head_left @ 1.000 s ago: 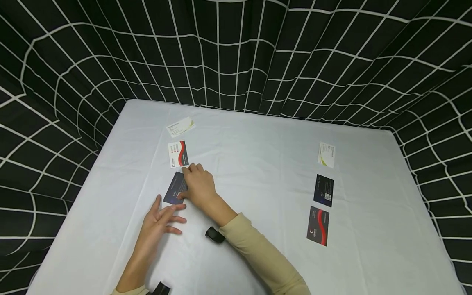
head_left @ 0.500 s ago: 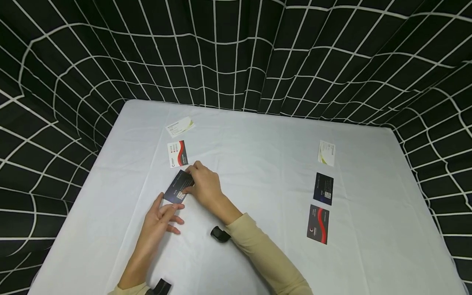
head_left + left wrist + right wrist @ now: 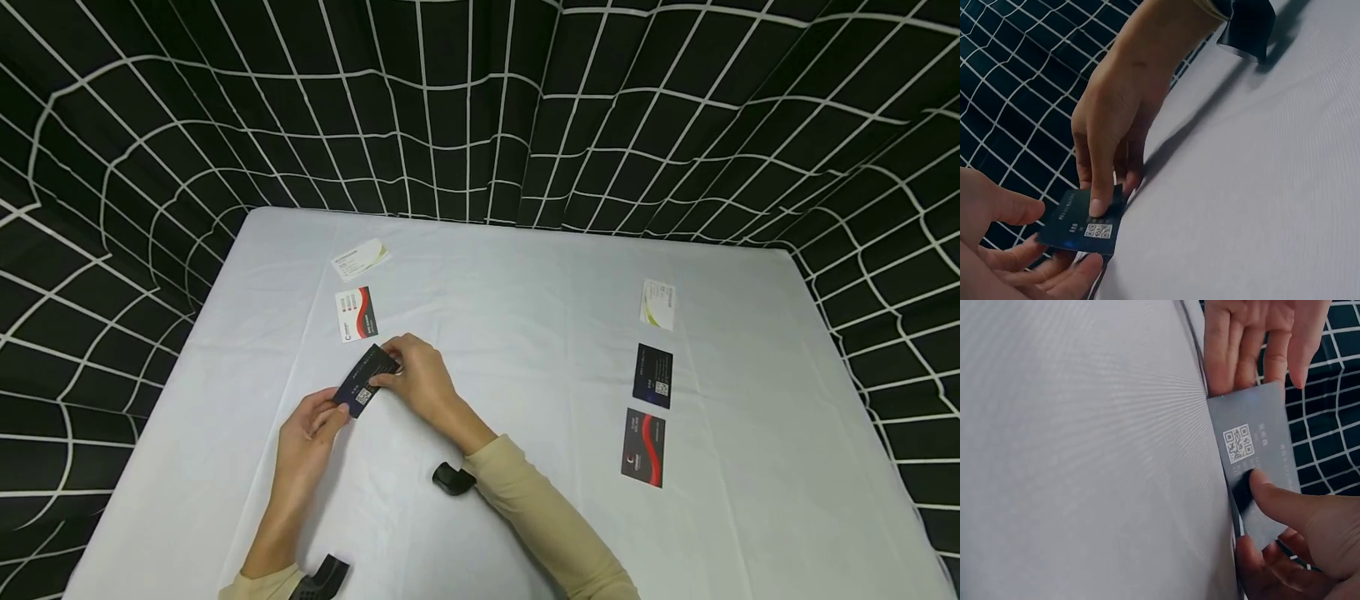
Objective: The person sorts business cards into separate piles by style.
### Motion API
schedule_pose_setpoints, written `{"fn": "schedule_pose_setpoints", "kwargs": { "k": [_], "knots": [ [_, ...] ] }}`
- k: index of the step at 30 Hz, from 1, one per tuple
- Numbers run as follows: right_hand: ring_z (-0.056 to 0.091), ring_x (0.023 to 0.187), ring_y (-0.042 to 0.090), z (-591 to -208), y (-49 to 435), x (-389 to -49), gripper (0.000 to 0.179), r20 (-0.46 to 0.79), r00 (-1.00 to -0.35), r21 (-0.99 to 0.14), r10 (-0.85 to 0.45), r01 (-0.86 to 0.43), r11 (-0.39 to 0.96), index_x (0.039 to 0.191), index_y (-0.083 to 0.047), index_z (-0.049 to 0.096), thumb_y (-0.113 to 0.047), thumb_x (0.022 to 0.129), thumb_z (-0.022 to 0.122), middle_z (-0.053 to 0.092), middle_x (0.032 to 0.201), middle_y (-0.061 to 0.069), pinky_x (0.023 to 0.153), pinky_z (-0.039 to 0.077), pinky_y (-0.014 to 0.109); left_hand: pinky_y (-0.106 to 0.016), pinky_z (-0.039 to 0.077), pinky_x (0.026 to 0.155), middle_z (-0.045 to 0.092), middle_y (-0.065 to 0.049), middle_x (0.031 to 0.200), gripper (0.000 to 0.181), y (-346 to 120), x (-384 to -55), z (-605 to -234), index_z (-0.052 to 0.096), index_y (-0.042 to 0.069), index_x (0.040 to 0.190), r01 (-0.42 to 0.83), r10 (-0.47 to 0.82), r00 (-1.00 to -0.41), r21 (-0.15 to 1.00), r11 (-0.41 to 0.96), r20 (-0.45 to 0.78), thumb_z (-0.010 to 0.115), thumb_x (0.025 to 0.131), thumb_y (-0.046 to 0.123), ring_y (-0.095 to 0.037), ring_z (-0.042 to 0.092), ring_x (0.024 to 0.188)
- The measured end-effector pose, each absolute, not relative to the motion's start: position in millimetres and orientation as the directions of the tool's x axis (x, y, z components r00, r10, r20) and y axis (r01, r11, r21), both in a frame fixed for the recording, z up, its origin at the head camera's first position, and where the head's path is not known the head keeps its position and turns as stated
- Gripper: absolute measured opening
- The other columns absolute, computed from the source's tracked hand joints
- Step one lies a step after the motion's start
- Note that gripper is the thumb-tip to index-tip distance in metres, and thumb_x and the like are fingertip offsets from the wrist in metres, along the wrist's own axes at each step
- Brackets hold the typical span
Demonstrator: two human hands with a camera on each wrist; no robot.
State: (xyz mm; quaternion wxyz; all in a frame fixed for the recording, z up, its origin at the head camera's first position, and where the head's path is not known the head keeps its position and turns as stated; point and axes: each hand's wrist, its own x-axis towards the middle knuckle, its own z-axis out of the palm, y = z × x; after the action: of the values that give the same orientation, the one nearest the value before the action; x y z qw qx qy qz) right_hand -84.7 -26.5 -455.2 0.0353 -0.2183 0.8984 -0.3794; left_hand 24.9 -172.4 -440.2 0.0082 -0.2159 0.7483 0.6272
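Observation:
My right hand pinches a dark blue business card with a QR code, its thumb on the printed face and fingers underneath. The card is raised a little off the white cloth. At the card's near-left end is my left hand. In the left wrist view, fingers of my left hand reach under the card, while the thumb stands just above its corner, apart from it. The right wrist view shows the same gap at the thumb of the left hand. The left hand's fingers are partly hidden from above.
Beyond the hands lie a white-and-red card and a white-and-green card. On the right, a white card, a dark blue card and a grey-and-red card form a column. A black grid curtain surrounds the table.
The right hand has lifted the dark card from the cloth and tilted it. My left hand's fingers, spread before, have drawn in to the card's near end. The other cards lie as before.

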Motion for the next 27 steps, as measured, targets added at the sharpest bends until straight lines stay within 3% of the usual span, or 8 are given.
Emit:
{"fn": "schedule_pose_setpoints", "kwargs": {
  "k": [6, 13, 21, 27],
  "knots": [
    [0.063, 0.075, 0.003, -453, -21, -82, 0.033, 0.037, -0.924, -0.817, -0.382, -0.248, 0.521, 0.106, -0.006, 0.071, -0.022, 0.079, 0.083, 0.073, 0.089, 0.002, 0.067, 0.049, 0.014, -0.014, 0.047, 0.091, 0.055, -0.028, 0.133, 0.039, -172, 21, -440, 0.047, -0.009, 0.136, -0.268, -0.261, -0.93, 0.963, -0.006, -0.26, 0.052, 0.098, 0.0, 0.003, 0.063, 0.101],
    [0.072, 0.083, 0.013, -446, -16, -80, 0.029, -0.042, -0.93, -0.917, -0.365, -0.109, 0.383, 0.109, 0.0, 0.07, -0.016, 0.086, 0.077, 0.074, 0.093, 0.011, 0.071, 0.055, 0.017, -0.026, 0.052, 0.09, 0.046, -0.032, 0.138, 0.041, -175, 18, -436, 0.037, -0.017, 0.14, -0.202, -0.16, -0.961, 0.968, -0.149, -0.225, 0.042, 0.102, -0.003, -0.017, 0.07, 0.096],
    [0.073, 0.082, 0.026, -438, 4, -73, 0.031, -0.224, -0.916, -0.972, -0.333, 0.186, 0.142, 0.114, 0.012, 0.064, 0.003, 0.086, 0.072, 0.072, 0.096, 0.021, 0.068, 0.059, 0.028, -0.026, 0.054, 0.087, 0.047, -0.037, 0.134, 0.04, -175, 13, -434, 0.039, -0.019, 0.137, -0.273, -0.075, -0.956, 0.954, -0.124, -0.283, 0.045, 0.1, -0.004, -0.014, 0.072, 0.086],
    [0.072, 0.075, 0.033, -437, 26, -65, 0.029, -0.25, -0.926, -0.967, -0.282, 0.223, 0.126, 0.117, 0.012, 0.063, -0.002, 0.092, 0.066, 0.07, 0.102, 0.025, 0.068, 0.06, 0.033, -0.028, 0.053, 0.089, 0.051, -0.036, 0.13, 0.043, -170, -2, -434, 0.041, -0.019, 0.135, -0.288, -0.066, -0.953, 0.953, -0.093, -0.295, 0.05, 0.095, -0.01, -0.005, 0.068, 0.095]
  ]
}}
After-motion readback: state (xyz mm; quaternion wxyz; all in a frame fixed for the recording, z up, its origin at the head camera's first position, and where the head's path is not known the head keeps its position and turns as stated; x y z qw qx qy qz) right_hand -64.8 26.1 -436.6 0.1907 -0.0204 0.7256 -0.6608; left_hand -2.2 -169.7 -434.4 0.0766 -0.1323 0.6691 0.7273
